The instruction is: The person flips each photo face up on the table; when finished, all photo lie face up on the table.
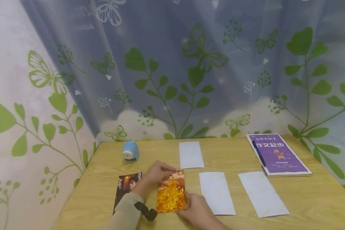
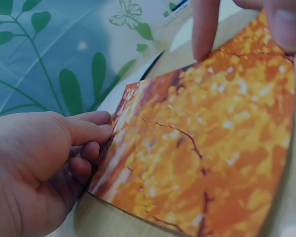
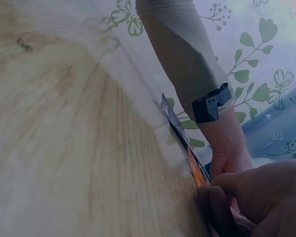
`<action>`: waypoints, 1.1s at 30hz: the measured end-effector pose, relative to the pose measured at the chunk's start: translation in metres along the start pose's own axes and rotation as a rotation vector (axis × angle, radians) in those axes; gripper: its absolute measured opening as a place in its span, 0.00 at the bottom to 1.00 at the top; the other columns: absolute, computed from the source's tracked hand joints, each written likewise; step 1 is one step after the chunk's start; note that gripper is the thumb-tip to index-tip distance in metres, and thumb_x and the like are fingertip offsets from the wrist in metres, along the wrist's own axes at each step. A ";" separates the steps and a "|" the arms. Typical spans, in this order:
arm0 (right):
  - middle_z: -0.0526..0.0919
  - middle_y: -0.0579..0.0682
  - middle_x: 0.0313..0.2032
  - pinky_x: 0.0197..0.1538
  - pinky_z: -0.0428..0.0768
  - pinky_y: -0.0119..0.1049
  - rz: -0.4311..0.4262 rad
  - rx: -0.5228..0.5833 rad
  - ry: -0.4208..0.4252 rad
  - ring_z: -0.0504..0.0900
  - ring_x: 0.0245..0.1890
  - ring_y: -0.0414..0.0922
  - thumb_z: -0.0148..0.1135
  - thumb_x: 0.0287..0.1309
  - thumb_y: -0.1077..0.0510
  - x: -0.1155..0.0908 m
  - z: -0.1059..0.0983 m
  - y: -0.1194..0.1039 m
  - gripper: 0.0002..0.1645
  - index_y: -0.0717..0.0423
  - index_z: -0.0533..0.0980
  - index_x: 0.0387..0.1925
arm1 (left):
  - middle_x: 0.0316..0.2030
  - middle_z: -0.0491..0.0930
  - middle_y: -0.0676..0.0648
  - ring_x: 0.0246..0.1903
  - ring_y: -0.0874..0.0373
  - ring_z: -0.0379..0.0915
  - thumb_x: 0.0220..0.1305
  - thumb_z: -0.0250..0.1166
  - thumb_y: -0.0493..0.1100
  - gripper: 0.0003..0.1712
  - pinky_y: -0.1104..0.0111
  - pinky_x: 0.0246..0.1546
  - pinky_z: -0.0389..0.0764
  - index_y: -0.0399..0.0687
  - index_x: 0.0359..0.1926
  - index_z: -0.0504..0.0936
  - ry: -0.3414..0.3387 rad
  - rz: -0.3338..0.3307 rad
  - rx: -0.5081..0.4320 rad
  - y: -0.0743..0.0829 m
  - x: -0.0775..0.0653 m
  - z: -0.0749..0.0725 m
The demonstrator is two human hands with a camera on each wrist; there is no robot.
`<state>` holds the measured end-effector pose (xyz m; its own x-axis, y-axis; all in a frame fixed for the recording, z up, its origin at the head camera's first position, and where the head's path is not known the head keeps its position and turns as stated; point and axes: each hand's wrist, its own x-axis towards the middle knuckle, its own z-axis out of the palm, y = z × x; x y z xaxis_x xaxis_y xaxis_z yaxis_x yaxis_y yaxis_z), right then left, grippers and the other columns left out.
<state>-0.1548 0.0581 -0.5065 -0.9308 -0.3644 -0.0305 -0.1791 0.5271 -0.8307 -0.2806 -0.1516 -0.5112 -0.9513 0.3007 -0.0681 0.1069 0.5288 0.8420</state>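
Note:
A photo card of golden autumn leaves (image 1: 171,193) is between both hands in the head view, slightly bowed. My left hand (image 1: 160,172) pinches its top edge; in the left wrist view the left hand's fingers (image 2: 91,128) are at that edge. With thumb and fingers my right hand (image 1: 196,207) pinches the lower right part of the card. Left of it lies a dark photo card (image 1: 126,186) showing a person, partly covered by the left forearm. Three white cards lie face down: one farther back (image 1: 191,155), a nearer one (image 1: 217,193), and another (image 1: 263,194) farther right.
A blue pencil sharpener (image 1: 130,150) stands at the table's back left. On the back right lies a purple book (image 1: 284,153) with a dark pen (image 1: 259,153) on it. A patterned curtain (image 1: 172,80) hangs behind the wooden table (image 1: 83,204).

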 end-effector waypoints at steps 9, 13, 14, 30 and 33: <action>0.78 0.41 0.10 0.13 0.66 0.26 0.035 0.060 -0.031 0.73 0.08 0.35 0.74 0.54 0.52 -0.002 0.001 -0.002 0.50 0.79 0.62 0.66 | 0.45 0.88 0.43 0.36 0.61 0.78 0.65 0.66 0.36 0.09 0.73 0.31 0.78 0.48 0.42 0.91 0.021 -0.015 0.015 0.007 -0.007 -0.004; 0.79 0.41 0.11 0.13 0.67 0.26 0.044 0.067 -0.038 0.75 0.09 0.36 0.75 0.54 0.51 -0.004 0.001 -0.001 0.52 0.79 0.61 0.67 | 0.44 0.88 0.43 0.27 0.64 0.75 0.65 0.66 0.36 0.09 0.74 0.26 0.77 0.47 0.42 0.91 0.005 -0.012 0.018 0.005 -0.008 -0.004; 0.79 0.41 0.11 0.13 0.67 0.27 0.043 0.067 -0.037 0.75 0.09 0.36 0.75 0.54 0.50 -0.004 0.001 -0.001 0.52 0.78 0.61 0.68 | 0.45 0.88 0.44 0.26 0.65 0.74 0.65 0.65 0.36 0.09 0.74 0.26 0.77 0.48 0.42 0.91 0.002 -0.021 0.016 0.005 -0.008 -0.004; 0.82 0.39 0.17 0.20 0.77 0.30 -0.063 0.011 -0.047 0.79 0.14 0.38 0.75 0.54 0.50 -0.027 -0.052 -0.001 0.50 0.75 0.64 0.68 | 0.38 0.88 0.45 0.22 0.58 0.77 0.66 0.68 0.42 0.10 0.69 0.20 0.78 0.49 0.46 0.89 -0.071 0.021 -0.033 0.020 -0.001 -0.008; 0.82 0.40 0.22 0.21 0.77 0.29 -0.068 -0.025 -0.047 0.78 0.16 0.35 0.76 0.52 0.51 -0.036 -0.067 0.004 0.49 0.73 0.66 0.67 | 0.42 0.88 0.45 0.24 0.59 0.78 0.66 0.68 0.43 0.11 0.69 0.23 0.78 0.48 0.47 0.89 -0.103 0.061 -0.018 0.029 0.004 0.002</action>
<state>-0.1437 0.1243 -0.4719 -0.9004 -0.4350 -0.0006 -0.2498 0.5183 -0.8179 -0.2804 -0.1339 -0.4878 -0.9085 0.4119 -0.0703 0.1573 0.4929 0.8557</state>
